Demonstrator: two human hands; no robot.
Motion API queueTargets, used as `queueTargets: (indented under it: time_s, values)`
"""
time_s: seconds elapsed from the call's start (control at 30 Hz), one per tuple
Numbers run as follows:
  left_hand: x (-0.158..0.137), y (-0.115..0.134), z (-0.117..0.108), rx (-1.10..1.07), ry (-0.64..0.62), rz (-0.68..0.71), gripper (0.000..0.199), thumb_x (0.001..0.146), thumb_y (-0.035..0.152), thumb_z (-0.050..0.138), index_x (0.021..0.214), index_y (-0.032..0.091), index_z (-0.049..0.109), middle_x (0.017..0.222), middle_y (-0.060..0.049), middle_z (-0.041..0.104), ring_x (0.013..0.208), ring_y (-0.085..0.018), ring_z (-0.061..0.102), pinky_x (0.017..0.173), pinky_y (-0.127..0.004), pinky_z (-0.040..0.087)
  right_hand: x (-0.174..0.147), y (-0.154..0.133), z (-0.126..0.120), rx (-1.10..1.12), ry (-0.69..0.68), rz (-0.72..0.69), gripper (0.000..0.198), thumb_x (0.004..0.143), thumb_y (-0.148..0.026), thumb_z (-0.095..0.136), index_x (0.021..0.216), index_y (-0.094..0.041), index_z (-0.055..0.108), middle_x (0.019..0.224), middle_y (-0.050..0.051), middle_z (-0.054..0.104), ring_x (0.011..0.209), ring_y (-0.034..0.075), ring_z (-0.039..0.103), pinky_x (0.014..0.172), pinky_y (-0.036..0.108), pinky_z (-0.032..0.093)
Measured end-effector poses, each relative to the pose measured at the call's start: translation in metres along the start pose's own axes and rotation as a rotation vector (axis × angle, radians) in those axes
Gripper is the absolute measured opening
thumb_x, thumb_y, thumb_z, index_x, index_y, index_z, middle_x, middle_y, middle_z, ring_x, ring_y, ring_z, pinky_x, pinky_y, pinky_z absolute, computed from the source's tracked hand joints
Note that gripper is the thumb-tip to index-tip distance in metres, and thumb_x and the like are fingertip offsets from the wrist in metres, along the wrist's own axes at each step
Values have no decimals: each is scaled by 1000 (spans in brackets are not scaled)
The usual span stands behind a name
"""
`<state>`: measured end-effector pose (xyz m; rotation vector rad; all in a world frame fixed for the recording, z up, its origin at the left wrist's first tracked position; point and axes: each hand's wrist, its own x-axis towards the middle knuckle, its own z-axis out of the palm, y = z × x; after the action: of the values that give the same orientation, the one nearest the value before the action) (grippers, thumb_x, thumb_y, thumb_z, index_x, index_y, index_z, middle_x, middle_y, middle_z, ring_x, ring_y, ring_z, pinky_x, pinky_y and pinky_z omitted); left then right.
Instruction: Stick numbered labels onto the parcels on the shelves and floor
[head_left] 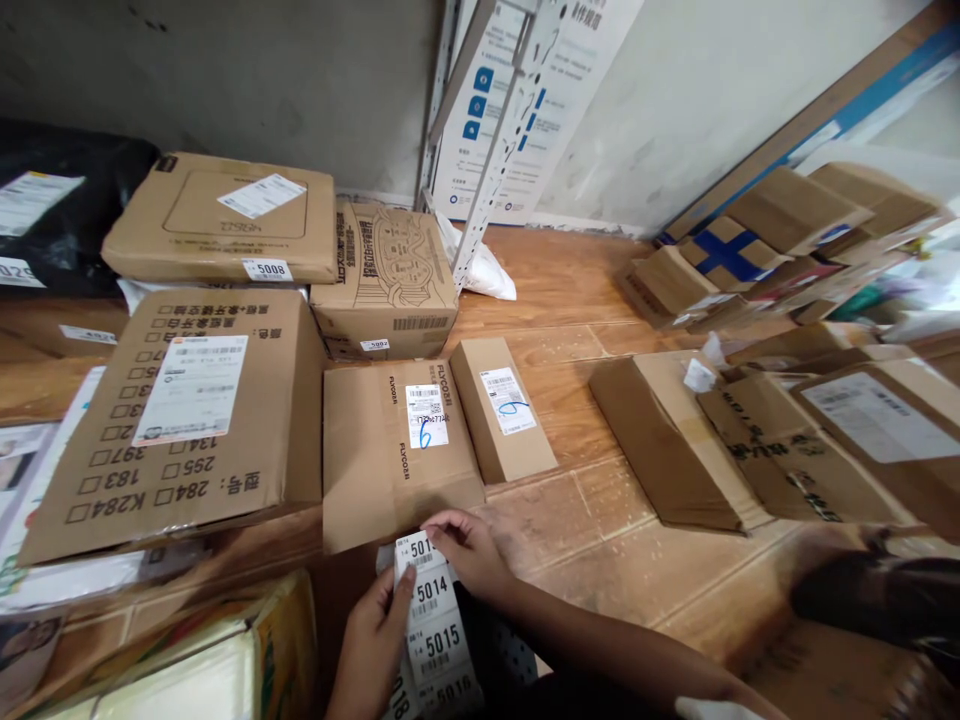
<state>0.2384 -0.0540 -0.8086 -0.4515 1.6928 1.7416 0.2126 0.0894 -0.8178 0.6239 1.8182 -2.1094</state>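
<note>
A strip of white number labels, printed 5014, 5015 and so on, hangs in front of me. My left hand is closed around it, thumb pressed on the front near the top. At the upper right corner my right hand pinches the top label, its fingertips covering the last digit. Whether that label has come off its backing I cannot tell. Just beyond my hands lies a FLYCO carton with a shipping label and a blue pen mark. Beside it is a narrow carton, also marked in blue.
At left stands a large printed carton; behind it are a carton labelled 5008 and a carton labelled 5002. A metal rack post rises by the wall. More cartons cover the right side of the wooden floor.
</note>
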Motion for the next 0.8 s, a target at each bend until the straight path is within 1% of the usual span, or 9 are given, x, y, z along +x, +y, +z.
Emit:
queueTargets:
  time_s: [0.17, 0.43, 0.63, 0.8]
  values:
    - [0, 1, 0, -1, -6, -1, 59, 69, 67, 56, 90, 14, 69, 71, -3, 70, 65, -19, 60, 64, -26, 47, 0, 0, 0, 12, 9, -2, 36, 61, -52, 72, 67, -18, 64, 56, -3, 58, 53, 10, 50, 53, 24, 39]
    - [3, -4, 0, -7, -50, -22, 60, 73, 66, 53, 97, 13, 66, 78, -4, 70, 72, -20, 61, 70, -27, 47, -1, -2, -1, 26, 4, 13, 33, 63, -49, 72, 68, -18, 64, 57, -4, 56, 53, 9, 48, 53, 23, 38]
    - [2, -1, 1, 10, -34, -6, 61, 70, 68, 54, 93, 13, 68, 76, -4, 71, 69, -20, 61, 68, -28, 48, 0, 1, -1, 5, 1, -10, 31, 64, -48, 72, 69, -18, 63, 59, -3, 59, 55, 11, 52, 55, 24, 41]
    - [2, -1, 1, -2, -33, 9, 59, 72, 66, 55, 95, 13, 68, 78, -4, 71, 70, -19, 61, 68, -27, 48, 1, 2, -1, 23, 2, -2, 33, 63, -48, 72, 68, -17, 64, 59, -3, 59, 55, 10, 51, 54, 23, 41]
